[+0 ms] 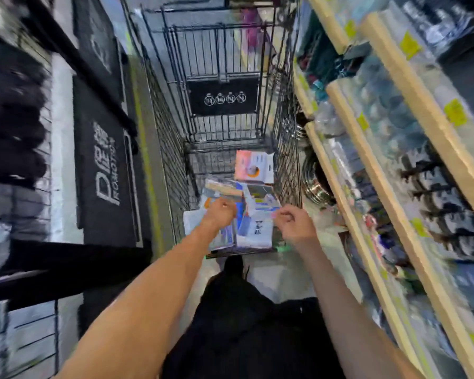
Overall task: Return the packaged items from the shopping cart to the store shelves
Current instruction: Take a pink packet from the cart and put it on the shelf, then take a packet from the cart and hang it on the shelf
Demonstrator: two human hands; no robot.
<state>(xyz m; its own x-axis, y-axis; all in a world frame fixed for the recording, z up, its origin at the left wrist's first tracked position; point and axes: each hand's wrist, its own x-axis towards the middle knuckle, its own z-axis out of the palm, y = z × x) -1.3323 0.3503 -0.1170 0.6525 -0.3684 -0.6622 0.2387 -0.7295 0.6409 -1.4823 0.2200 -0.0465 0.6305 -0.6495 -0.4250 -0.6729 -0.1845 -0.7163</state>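
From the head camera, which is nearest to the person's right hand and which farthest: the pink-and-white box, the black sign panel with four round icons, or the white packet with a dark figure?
1. White packet, just left of the right hand.
2. Pink-and-white box, farther up the cart.
3. Black sign panel, at the cart's far end.

This is a shop: a wire shopping cart [230, 127] stands in an aisle beside long shelves [411, 110] with yellow price tags [455, 112].

Flat packs [236, 214] lie in a heap at the near end of the black wire cart [173, 165]. A pink and white box [253, 166] lies farther back. Shelves [411, 149] stand on the right.
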